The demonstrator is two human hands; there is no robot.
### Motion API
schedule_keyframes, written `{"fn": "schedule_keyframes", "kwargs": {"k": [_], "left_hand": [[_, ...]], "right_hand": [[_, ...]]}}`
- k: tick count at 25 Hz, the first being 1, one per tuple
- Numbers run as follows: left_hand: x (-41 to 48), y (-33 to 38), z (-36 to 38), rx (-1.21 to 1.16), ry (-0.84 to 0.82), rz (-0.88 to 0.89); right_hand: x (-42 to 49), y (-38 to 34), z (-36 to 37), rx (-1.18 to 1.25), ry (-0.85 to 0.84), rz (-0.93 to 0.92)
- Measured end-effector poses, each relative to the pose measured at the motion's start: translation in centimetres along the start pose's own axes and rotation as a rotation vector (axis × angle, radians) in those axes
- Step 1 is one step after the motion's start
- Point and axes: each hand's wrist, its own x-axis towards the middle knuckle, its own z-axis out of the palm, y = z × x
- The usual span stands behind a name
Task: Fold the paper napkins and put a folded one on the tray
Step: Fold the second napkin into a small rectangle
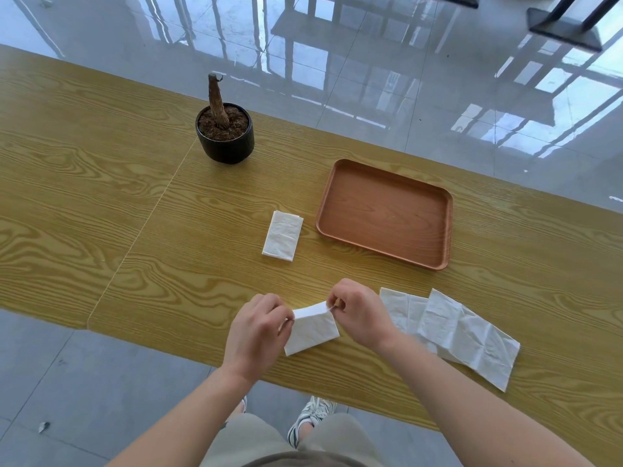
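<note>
Glossy grey floor tiles [404, 79] fill the top of the frame and the lower left, mirroring window frames and furniture legs. Across the middle runs a long table [84, 197] with a yellow wood-grain top, cut by a thin seam running diagonally from the plant pot down toward the lower left.

Right of centre on that table sits the brown rectangular tray [438, 230], with nothing inside it. Toward the lower right, two unfolded napkins [468, 335] lie flat and creased, one overlapping the other, just beside the right wrist. Left of the tray and close to it lies a folded napkin [282, 240], a neat white rectangle on the bare wood. In the upper centre stands a black round plant pot [225, 143] filled with brown soil, a bare trunk stub rising from it.

At lower centre, both bare forearms reach up from the bottom edge. The left hand [256, 326] pinches the upper left corner of a partly folded napkin [312, 330] between thumb and fingers. The right hand [359, 315] pinches the upper right corner in the same way, its other fingers curled in. That napkin hangs between the two hands near the table's front edge, its lower edge down near the wood.

Below the table edge, light trousers and a striped sneaker [312, 419] show.
</note>
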Motion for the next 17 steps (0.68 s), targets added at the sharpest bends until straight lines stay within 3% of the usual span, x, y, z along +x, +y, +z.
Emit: {"fn": "schedule_keyframes", "kwargs": {"k": [4, 8, 17], "left_hand": [[-1.9, 0.4, 1.3, 0.145, -0.051, 0.088], [-2.9, 0.6, 1.7, 0.186, -0.164, 0.125], [-2.8, 0.7, 2.3, 0.321, -0.32, 0.207]], "right_hand": [[-1.5, 0.8, 0.7, -0.201, -0.088, -0.132], [-1.9, 1.5, 1.4, -0.236, -0.124, -0.132], [-1.5, 1.2, 2.3, -0.235, 0.019, -0.135]]}}
